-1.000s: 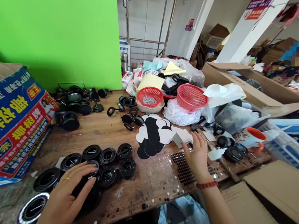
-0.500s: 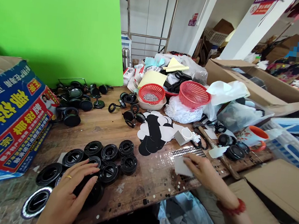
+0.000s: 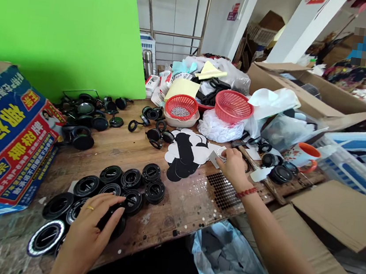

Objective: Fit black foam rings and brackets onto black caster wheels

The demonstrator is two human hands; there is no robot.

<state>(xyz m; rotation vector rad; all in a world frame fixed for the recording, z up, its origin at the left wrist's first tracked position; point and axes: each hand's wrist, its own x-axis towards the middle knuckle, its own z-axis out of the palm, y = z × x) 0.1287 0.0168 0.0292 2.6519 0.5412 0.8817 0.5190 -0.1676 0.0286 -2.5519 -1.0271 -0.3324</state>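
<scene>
Curved around a black round part (image 3: 106, 218) at the table's front left, my left hand (image 3: 90, 228) has its thumb on one side and its fingers on the other. Several similar black ring-shaped parts (image 3: 131, 178) lie grouped about it, one with a silvery rim (image 3: 46, 238). Farther right, my right hand (image 3: 234, 167) is closed, fingertips at a small grey-white block (image 3: 214, 159) with a white ring (image 3: 221, 153) on top. What it pinches is mostly hidden. A sheet of dark dots (image 3: 221, 190) lies below that hand. Black and white paper cutouts (image 3: 184, 148) lie left of the block.
Red baskets (image 3: 233, 107) and plastic bags stand at the back. A hammer (image 3: 264, 178), a white bottle (image 3: 261, 174) and an orange-rimmed mug (image 3: 301, 156) lie right. A blue printed carton (image 3: 8, 146) borders the left; a lined bin (image 3: 230, 263) hangs below the front edge.
My right hand has moved up and away from the dotted sheet to the block; the pale card it held over the sheet no longer covers it. My left hand stays at the black parts.
</scene>
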